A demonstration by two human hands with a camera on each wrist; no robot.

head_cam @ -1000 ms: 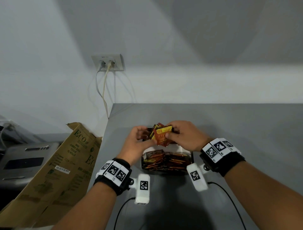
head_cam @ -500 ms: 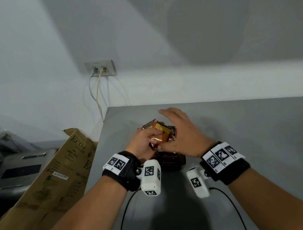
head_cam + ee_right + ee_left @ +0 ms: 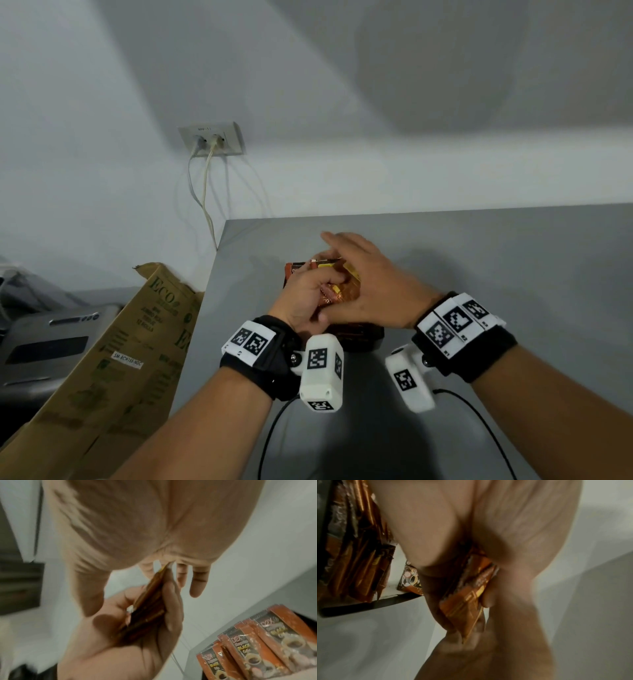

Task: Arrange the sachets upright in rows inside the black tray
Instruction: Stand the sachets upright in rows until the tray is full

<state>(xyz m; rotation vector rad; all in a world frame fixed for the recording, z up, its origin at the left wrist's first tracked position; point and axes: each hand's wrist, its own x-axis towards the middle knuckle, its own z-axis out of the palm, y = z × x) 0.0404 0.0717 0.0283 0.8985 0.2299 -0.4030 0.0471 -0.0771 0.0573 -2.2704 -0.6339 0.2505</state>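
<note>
My left hand (image 3: 308,298) grips a bundle of orange and brown sachets (image 3: 337,291) just above the far part of the black tray (image 3: 368,344). My right hand (image 3: 373,284) lies against the bundle's right side with straight, spread fingers (image 3: 199,582). In the left wrist view the curled fingers clamp the sachets (image 3: 467,592). In the right wrist view the bundle (image 3: 147,609) shows edge-on in the left palm. More sachets (image 3: 248,642) stand packed in the tray (image 3: 359,607); my hands hide most of it in the head view.
The grey table (image 3: 513,274) ends at its left edge beside a brown cardboard box (image 3: 113,359) and a grey machine (image 3: 44,346). A wall socket (image 3: 212,138) with two cables is behind. A wrist camera cable (image 3: 479,421) trails on the table near me.
My right hand has let go of its pinch on the bundle and flattened its fingers against it. My left hand has closed round the bundle and turned inward.
</note>
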